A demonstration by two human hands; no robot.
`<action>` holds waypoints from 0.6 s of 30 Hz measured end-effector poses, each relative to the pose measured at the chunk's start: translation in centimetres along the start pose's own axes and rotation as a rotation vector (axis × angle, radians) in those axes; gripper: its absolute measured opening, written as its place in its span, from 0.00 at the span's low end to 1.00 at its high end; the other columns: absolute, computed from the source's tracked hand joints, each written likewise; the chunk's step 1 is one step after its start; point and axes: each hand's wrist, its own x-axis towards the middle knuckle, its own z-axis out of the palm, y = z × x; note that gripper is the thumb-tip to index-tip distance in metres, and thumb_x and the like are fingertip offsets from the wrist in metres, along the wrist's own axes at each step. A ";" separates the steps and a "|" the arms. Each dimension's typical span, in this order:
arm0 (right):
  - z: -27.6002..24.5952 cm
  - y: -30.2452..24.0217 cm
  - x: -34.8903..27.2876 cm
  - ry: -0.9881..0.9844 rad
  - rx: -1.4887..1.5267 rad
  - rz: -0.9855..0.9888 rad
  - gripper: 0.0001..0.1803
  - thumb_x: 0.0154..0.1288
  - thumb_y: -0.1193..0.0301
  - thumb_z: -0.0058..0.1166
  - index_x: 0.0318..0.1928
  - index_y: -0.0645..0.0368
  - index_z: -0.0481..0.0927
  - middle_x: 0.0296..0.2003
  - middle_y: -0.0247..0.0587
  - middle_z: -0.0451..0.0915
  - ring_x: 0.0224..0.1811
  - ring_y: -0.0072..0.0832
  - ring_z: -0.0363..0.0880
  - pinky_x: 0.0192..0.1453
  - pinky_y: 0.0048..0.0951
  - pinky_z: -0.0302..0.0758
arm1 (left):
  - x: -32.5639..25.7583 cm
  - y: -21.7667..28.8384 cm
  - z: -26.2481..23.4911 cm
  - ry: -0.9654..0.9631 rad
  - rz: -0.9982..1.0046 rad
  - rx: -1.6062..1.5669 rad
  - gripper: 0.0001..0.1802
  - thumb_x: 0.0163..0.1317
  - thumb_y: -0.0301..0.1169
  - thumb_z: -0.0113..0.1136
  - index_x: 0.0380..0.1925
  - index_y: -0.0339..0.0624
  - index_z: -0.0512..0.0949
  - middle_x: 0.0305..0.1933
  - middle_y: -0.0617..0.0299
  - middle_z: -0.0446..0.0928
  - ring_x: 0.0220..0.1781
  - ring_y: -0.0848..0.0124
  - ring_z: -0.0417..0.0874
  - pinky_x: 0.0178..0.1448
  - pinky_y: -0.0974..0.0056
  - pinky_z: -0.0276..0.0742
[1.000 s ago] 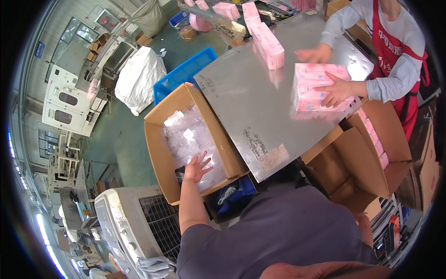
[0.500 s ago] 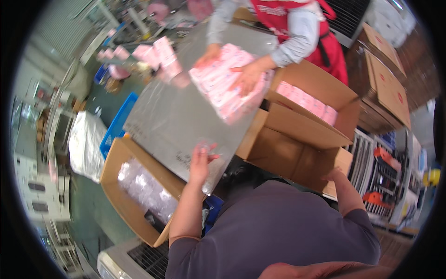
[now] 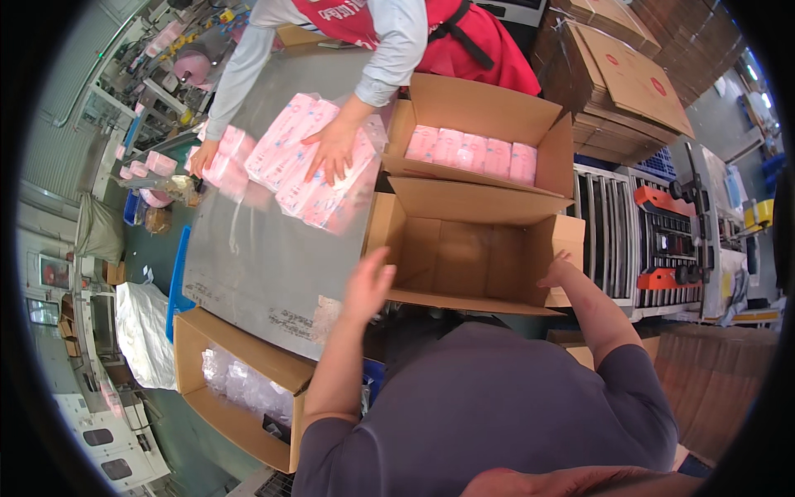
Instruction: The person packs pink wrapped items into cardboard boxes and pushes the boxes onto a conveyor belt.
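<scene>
An open cardboard box (image 3: 468, 257) stands in front of me with nothing visible inside. My right hand (image 3: 561, 271) rests at its right-hand flap, fingers stretched out. Next to the left-hand flap, my left hand (image 3: 370, 282) is raised with its fingers apart, slightly blurred, and holds nothing I can see. On the metal table (image 3: 240, 273) lies a block of pink-wrapped packs (image 3: 286, 166). A co-worker in a red apron presses one hand on it; the other hand reaches to more pink packs (image 3: 228, 166) at the left.
Behind the box, a second carton (image 3: 489, 108) holds a row of pink packs. A carton of clear plastic bags (image 3: 244, 385) stands at the lower left. To the right are a roller conveyor (image 3: 609, 240) and stacked flat cartons (image 3: 629, 83). A blue crate (image 3: 178, 282) is beside the table.
My view has swung to the right. My left hand has moved from over the table corner to the box's left flap, and no clear plastic shows in it now. The co-worker's hands have spread apart.
</scene>
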 end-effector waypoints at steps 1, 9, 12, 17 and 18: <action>0.3 0.0 0.1 0.026 0.003 0.012 0.53 0.58 0.30 0.44 0.68 0.63 0.66 0.70 0.81 0.45 0.73 0.75 0.44 0.75 0.63 0.43 | -0.8 -1.7 -1.1 0.129 -0.034 0.088 0.26 0.68 0.38 0.57 0.62 0.38 0.70 0.62 0.44 0.73 0.66 0.49 0.72 0.69 0.53 0.67; 3.4 -0.8 0.0 0.555 0.636 0.045 0.34 0.62 0.59 0.50 0.67 0.63 0.68 0.63 0.67 0.65 0.66 0.59 0.63 0.65 0.53 0.63 | -14.0 -13.2 -7.9 0.622 -0.566 0.690 0.36 0.61 0.41 0.63 0.69 0.47 0.63 0.74 0.48 0.58 0.76 0.45 0.52 0.75 0.37 0.48; 4.6 -0.2 -0.1 0.525 1.353 -0.095 0.30 0.59 0.77 0.51 0.65 0.61 0.69 0.50 0.51 0.77 0.52 0.40 0.76 0.48 0.41 0.75 | -19.7 -15.6 -8.6 0.713 -0.939 0.789 0.43 0.59 0.46 0.65 0.72 0.51 0.58 0.77 0.48 0.51 0.79 0.45 0.46 0.76 0.35 0.39; 5.6 0.1 2.3 0.272 1.775 -0.371 0.24 0.58 0.80 0.49 0.56 0.54 0.74 0.30 0.32 0.77 0.23 0.23 0.73 0.22 0.27 0.66 | -22.2 -18.0 -8.3 0.713 -0.754 0.622 0.54 0.57 0.49 0.64 0.75 0.40 0.45 0.73 0.44 0.59 0.75 0.35 0.52 0.79 0.46 0.48; 4.5 1.0 1.9 0.163 1.587 -0.220 0.23 0.59 0.79 0.49 0.56 0.51 0.74 0.28 0.33 0.77 0.21 0.23 0.73 0.20 0.26 0.65 | -21.0 -16.0 -8.7 0.760 -0.910 0.484 0.53 0.57 0.49 0.65 0.75 0.45 0.46 0.74 0.44 0.59 0.75 0.36 0.52 0.78 0.46 0.49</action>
